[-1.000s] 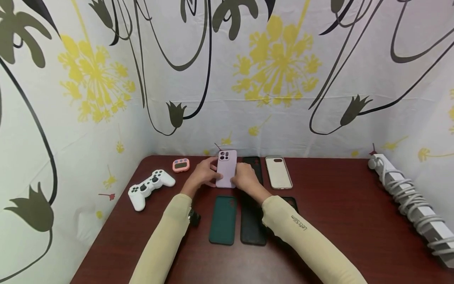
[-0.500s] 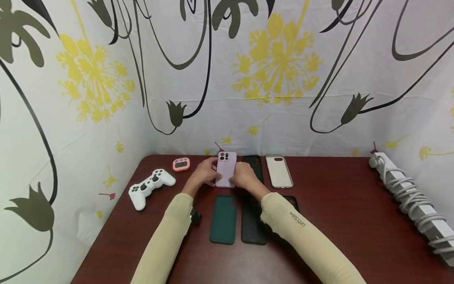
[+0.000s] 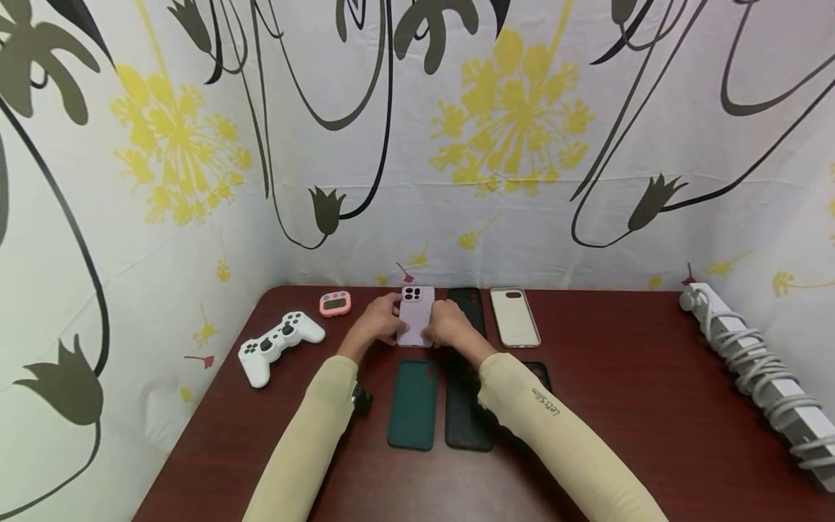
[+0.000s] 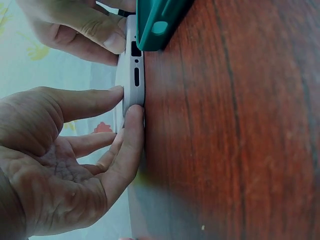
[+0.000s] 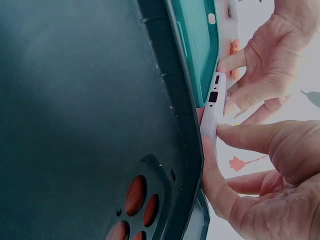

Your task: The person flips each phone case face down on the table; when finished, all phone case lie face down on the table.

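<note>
A lilac phone case [image 3: 416,319] lies back side up near the table's far edge, its camera cutouts toward the wall. My left hand [image 3: 378,319] pinches its left side, thumb on top and a finger low against the edge, as the left wrist view shows. On the opposite side my right hand [image 3: 450,324] pinches it likewise with thumb and fingers. The slots in the case's bottom edge [image 4: 135,75] face me, close over the wood. Just nearer to me is a green phone case [image 3: 413,404], with a long black case [image 3: 467,424] beside it.
Behind my right hand lies another black case [image 3: 472,310], then a cream case [image 3: 514,317]. A dark case [image 3: 540,372] is partly under my right forearm. On the left are a white game controller [image 3: 280,346] and a pink timer [image 3: 335,304]; a cord-wrapped power strip [image 3: 757,377] stands right.
The lilac case's far end has come down toward the table, so it now lies flatter. Both hands keep their hold on its sides and have barely moved.
</note>
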The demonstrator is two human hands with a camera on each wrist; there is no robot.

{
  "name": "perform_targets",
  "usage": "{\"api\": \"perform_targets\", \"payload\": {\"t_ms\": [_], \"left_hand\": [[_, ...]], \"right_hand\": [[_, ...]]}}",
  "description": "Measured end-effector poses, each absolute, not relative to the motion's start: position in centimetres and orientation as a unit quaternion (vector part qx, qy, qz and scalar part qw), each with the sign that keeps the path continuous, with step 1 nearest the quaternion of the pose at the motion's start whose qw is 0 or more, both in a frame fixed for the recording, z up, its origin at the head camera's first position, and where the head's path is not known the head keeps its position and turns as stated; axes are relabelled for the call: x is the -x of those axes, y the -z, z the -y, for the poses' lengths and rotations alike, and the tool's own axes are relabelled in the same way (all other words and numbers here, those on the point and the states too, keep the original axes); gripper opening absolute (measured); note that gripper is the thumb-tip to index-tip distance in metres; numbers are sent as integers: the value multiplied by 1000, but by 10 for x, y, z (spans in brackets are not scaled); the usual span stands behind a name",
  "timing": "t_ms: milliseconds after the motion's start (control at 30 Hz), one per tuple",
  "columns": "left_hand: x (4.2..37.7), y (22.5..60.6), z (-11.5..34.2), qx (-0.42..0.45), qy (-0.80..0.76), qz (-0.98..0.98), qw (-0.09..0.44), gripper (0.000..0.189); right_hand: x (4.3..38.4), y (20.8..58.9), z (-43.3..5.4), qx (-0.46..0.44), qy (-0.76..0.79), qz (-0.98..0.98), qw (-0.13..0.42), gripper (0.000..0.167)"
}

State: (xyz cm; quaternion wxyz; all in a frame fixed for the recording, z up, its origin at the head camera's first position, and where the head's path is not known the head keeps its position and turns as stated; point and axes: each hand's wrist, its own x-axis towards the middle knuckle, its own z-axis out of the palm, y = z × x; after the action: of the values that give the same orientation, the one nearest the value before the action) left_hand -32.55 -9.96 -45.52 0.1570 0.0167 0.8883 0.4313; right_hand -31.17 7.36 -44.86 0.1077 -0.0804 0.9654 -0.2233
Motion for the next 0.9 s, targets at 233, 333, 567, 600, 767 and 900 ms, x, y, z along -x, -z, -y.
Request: {"api": "perform_targets", "payload": {"t_ms": [233,333,567,600,767,900], "left_hand": [[326,455,100,-12,-416,-895,163,74],[326,454,100,-11,-413,-896,161,74],[326,450,94,-30,-363,-921,137,74],[325,449,93,-32,-348,-928,129,74],[325,442,88,-36,-298,-950,82,76],[324,436,80,-39,-292,-953,67,81]], "right_hand": [[303,444,-78,77,288,-947,123,15],[301,440,-86,83,317,-936,126,20],[302,434,-116,74,394,-911,95,53],[302,433,-121,73,397,-911,91,56],[302,430,-141,72,380,-919,82,60],[301,430,-151,66,375,-922,73,58]]}}
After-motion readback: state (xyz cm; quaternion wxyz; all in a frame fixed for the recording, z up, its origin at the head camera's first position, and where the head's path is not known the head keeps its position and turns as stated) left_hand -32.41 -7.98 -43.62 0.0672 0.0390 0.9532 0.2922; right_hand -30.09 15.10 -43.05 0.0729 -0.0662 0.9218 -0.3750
